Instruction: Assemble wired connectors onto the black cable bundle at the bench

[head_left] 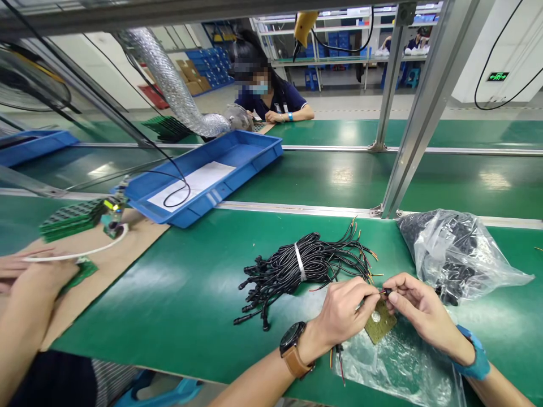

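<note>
My left hand [345, 308], with a watch on its wrist, is closed in a pinch on thin wire ends. Facing it, my right hand [418, 305] grips a small black part [387, 292] where the wires meet it; I cannot tell whether they pass through. Below both hands lies a square yellowish-brown plate [380, 323] with a round hole, over a clear plastic bag [382, 367]. Loose cable ends [339, 350] with red and yellow wires show under my left wrist. Just beyond is a bundle of black cables [292, 265], tied with a white band, connectors to the left.
A clear bag of black parts [453, 254] lies at the right. A blue tray [254, 169] holds paper across the back. A metal post [418, 124] rises behind. At left, a co-worker's hands [40, 277] work near green circuit boards [72, 220]; another person [271, 90] sits opposite.
</note>
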{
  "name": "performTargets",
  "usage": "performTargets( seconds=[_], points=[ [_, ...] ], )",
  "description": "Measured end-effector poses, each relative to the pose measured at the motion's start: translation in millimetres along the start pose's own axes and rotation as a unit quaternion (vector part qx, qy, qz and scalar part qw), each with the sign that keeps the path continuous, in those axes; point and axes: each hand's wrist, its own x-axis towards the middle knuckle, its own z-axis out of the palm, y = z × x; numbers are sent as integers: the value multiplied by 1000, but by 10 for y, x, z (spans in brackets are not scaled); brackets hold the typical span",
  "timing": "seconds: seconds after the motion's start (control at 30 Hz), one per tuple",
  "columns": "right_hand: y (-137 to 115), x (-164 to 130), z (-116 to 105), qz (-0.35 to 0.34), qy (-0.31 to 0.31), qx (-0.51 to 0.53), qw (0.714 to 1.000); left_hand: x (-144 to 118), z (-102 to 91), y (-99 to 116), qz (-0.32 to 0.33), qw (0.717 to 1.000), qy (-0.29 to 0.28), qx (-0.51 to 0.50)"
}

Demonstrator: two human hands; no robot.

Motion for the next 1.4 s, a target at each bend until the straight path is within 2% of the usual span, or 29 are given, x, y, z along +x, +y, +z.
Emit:
performTargets(
  seconds=[0.23,0.53,0.77,1.03,1.4],
  points=[
    [5,-14,-8,-13,-5,-43,999,-7,3,8,-15,1000,-21,-8],
    [-24,-7,18,-55,-7,-98,994,-11,19,-4,-24,1000,-17,-4],
    [23,-20,21,-32,-5,-91,995,-12,10,9,-43,998,-30,-23],
    [47,-27,32,-5,-7,-85,996,-3,3,12,-23,999,-18,-13],
    [53,-26,47,-29,-5,-90,995,5,-10,12,-20,1000,-15,-9]
  ],
)
